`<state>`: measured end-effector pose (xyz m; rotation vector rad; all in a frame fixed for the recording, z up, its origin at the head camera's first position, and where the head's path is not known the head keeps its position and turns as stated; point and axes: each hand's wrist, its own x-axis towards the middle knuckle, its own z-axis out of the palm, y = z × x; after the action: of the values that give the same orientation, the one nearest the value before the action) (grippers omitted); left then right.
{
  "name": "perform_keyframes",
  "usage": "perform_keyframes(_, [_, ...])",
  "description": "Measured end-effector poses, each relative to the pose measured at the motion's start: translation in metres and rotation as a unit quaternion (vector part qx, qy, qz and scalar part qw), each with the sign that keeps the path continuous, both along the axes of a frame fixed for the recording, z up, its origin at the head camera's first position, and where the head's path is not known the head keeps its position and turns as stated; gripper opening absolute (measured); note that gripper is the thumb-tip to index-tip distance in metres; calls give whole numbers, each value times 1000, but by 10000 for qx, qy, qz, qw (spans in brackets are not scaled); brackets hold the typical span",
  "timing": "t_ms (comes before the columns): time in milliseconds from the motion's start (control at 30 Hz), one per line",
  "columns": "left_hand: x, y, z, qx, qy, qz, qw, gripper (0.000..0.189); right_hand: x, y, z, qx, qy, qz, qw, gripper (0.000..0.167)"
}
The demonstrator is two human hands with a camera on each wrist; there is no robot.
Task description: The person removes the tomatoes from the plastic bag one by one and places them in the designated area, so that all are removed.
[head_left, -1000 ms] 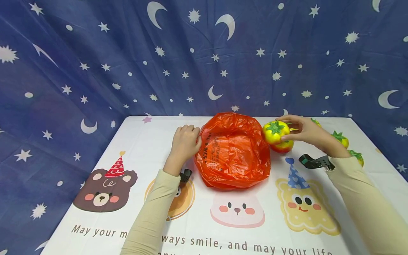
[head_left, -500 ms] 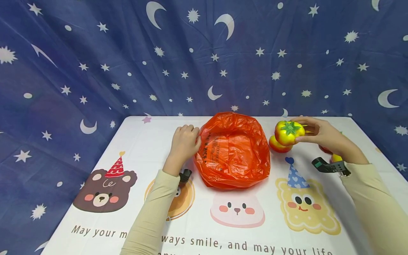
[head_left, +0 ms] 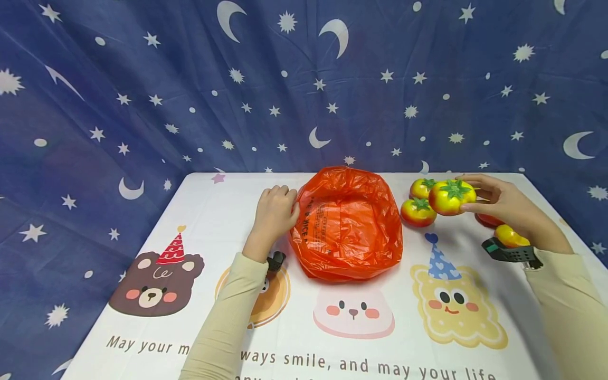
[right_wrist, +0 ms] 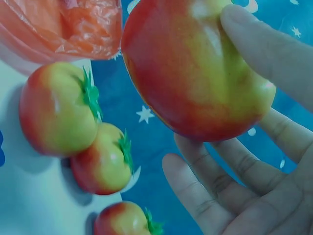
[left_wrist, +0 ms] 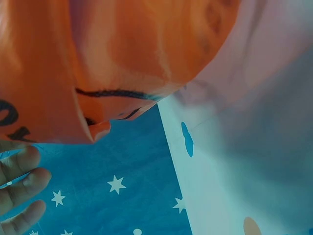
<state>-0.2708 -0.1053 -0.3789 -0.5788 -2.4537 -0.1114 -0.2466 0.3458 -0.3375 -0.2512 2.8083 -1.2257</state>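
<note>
At the left rim of a red plastic bag (head_left: 351, 227), my left hand (head_left: 277, 211) grips the film. In the left wrist view the bag (left_wrist: 137, 49) fills the top, with several fingertips (left_wrist: 29, 176) under its edge and the thumb hidden. Between thumb and fingers, my right hand (head_left: 515, 206) holds a red-and-yellow tomato (head_left: 451, 198) with a green leafy top, raised to the right of the bag. The right wrist view shows this tomato (right_wrist: 190, 73) large, the thumb (right_wrist: 269, 54) pressed on its side. The bag's mouth stands open upward.
Two tomatoes (head_left: 418, 212) sit by the bag's right side. Others, such as a yellow one (head_left: 510, 236), lie partly hidden by the right hand. A white printed cloth (head_left: 166, 338) covers the table; a blue starry curtain (head_left: 285, 126) hangs behind.
My right hand has carried the tomato to the right, away from the bag. Two tomatoes beside the bag are now uncovered. The left hand and the bag stay in place.
</note>
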Motion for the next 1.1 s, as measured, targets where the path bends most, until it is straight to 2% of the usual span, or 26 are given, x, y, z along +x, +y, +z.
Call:
perform_keyframes(200, [0,1,0,-25,-24,14,10000,11,6,11,-3,82,-87,-181,9998,60])
perform_keyframes(367, [0,1,1,-7,-36,6,10000,11,11,16,-9,-59,-271,-288,9992,58])
perform_keyframes(600, [0,2,0,4,-43,-5,10000,11,16,26,-22,-292,-58,-222,9993,51])
perform_keyframes(1100, [0,1,1,-13,-72,7,10000,11,9,37,-34,-2,-299,-265,9992,59])
